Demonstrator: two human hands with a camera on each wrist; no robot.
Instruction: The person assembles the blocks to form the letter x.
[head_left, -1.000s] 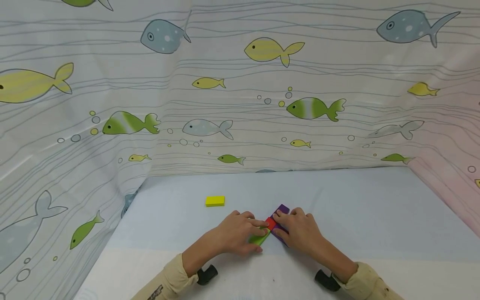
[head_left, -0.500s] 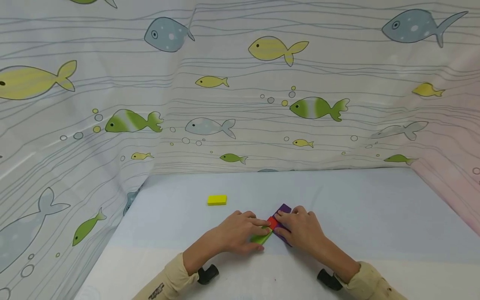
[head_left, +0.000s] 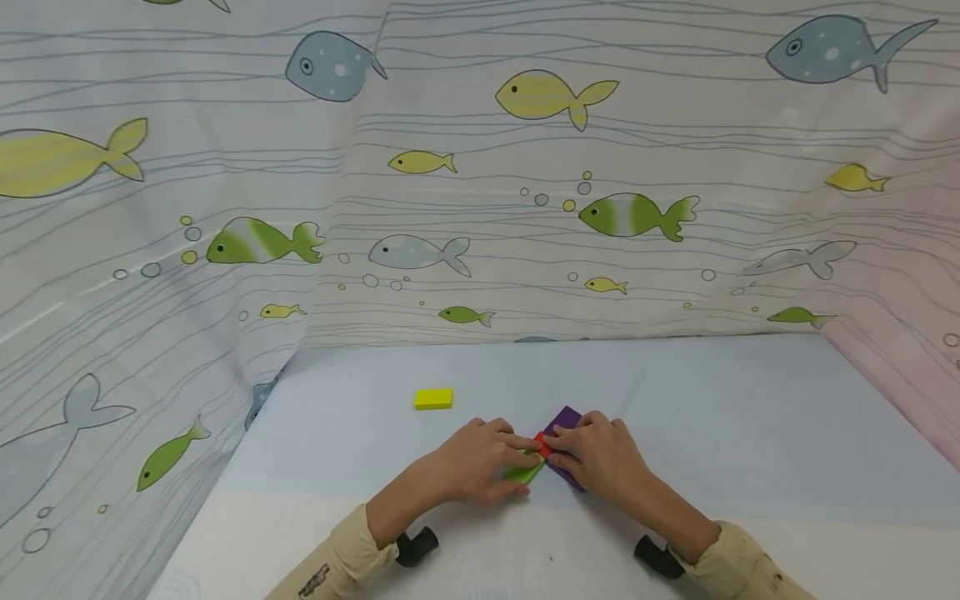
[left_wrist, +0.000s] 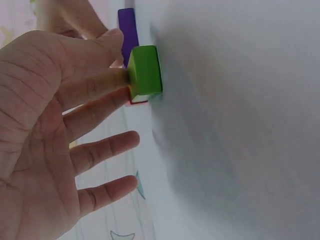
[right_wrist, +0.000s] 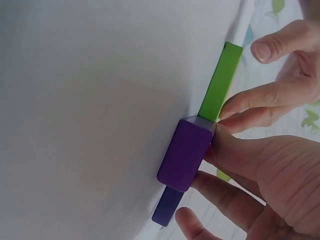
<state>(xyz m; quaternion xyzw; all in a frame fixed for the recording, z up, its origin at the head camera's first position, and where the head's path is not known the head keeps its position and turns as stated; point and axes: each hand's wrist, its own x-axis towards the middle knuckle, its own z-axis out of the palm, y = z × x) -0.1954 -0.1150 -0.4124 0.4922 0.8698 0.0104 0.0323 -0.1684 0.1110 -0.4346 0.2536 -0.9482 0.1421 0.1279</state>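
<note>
Several coloured blocks lie end to side on the table in the head view. A green block [head_left: 522,475] runs diagonally up to a small red block [head_left: 544,452]. Beside the red one are two purple blocks, one pointing away [head_left: 567,415] and one angled toward the person [head_left: 568,477]. My left hand [head_left: 480,463] rests fingertips on the green and red blocks, its thumb apart from the green block [left_wrist: 145,70] in the left wrist view. My right hand [head_left: 609,458] presses thumb and fingertips along the tops of the purple block [right_wrist: 185,155] and the red one, partly hiding both.
A yellow block [head_left: 433,399] lies alone at the back left of the table [head_left: 712,417]. Fish-patterned curtains [head_left: 420,200] enclose the back and sides. A black wrist mount [head_left: 417,547] sits under the left wrist, another [head_left: 658,558] under the right.
The right fingertips have shifted slightly left over the red block, so less of it shows. The left hand keeps its place on the green and red blocks. The head view has shifted slightly.
</note>
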